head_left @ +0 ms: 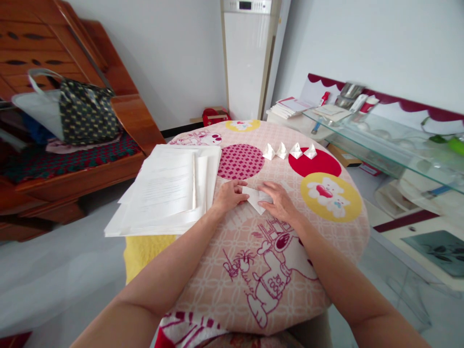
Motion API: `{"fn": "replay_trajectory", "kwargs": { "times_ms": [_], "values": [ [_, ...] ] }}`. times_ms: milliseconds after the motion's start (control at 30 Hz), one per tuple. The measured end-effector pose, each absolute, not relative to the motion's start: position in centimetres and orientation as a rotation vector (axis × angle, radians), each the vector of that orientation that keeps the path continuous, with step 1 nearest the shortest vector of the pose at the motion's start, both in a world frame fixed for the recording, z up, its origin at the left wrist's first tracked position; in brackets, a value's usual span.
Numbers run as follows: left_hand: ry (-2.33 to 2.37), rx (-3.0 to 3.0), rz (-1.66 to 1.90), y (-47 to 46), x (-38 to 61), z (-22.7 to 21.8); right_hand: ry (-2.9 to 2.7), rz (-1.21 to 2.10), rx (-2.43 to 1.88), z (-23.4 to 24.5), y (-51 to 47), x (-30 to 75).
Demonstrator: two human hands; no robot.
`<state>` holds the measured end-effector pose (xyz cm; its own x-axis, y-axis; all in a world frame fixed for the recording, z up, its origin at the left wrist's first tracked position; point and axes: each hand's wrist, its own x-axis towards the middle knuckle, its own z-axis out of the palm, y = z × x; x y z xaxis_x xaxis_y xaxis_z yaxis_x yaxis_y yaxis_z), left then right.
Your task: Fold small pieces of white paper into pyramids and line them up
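Two forearms [174,261]: reach in from the bottom edge, over the near half of a patterned tablecloth [203,292].
Left hand [229,195]: closes thumb and forefinger together on the left corner of a small white paper [254,198].
Right hand [282,203]: covers the right side of the same paper, fingers and thumb spread around it; cannot tell if pinching or only pressing.
Small white paper: sits between both hands, near mid-table; shows slanted edges, looks part-folded; cannot tell how many creases.
Paper stack [159,181]: lies left of the left hand, edges uneven, untouched; carries a slim pale strip [194,181] on top, cannot tell if rolled or a folded edge.
Done: four folded white pieces [296,151], set in a row beyond the right hand, clear of both hands; judged finished, all much alike in shape.
Left undone: only the held paper, as far as visible; lacks the peaked form of the four, so judged mid-fold.
Right side: glass shelf [395,150], cluttered with small items.
Left side: wooden bench [134,121] with a dark patterned bag [89,111].
Back: tall white unit [244,63] against the wall.
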<state>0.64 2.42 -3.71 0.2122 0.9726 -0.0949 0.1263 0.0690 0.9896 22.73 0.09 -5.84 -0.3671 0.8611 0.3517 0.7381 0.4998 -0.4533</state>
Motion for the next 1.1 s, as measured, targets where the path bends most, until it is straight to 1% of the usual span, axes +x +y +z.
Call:
{"fn": "replay_trajectory", "kwargs": {
  "times_ms": [167,400,533,700,833,1100],
  "values": [
    [1.086,1.475,0.985,2.2,0.8,-3.3,-2.105,0.37,-1.281,-5.1,0.0,22.6],
    [0.93,1.697,1.109,0.8,0.9,-1.7,-1.965,0.521,-1.426,-2.2,-0.9,22.7],
    [0.871,1.71,1.134,0.0,1.2,-1.1,-1.949,0.706,-1.471,-0.9,-1.6,23.1],
    [0.814,1.633,1.121,-0.4,1.4,-0.8,-1.937,0.906,-1.418,-0.7,-2.1,23.5],
    [0.738,1.464,1.054,-0.3,1.1,-0.5,-1.967,0.868,-1.364,-0.6,-2.2,23.4],
    [0.791,1.354,0.99,-0.2,0.9,0.2,-2.05,0.741,-1.248,-0.4,-2.2,23.3]
  ]
}}
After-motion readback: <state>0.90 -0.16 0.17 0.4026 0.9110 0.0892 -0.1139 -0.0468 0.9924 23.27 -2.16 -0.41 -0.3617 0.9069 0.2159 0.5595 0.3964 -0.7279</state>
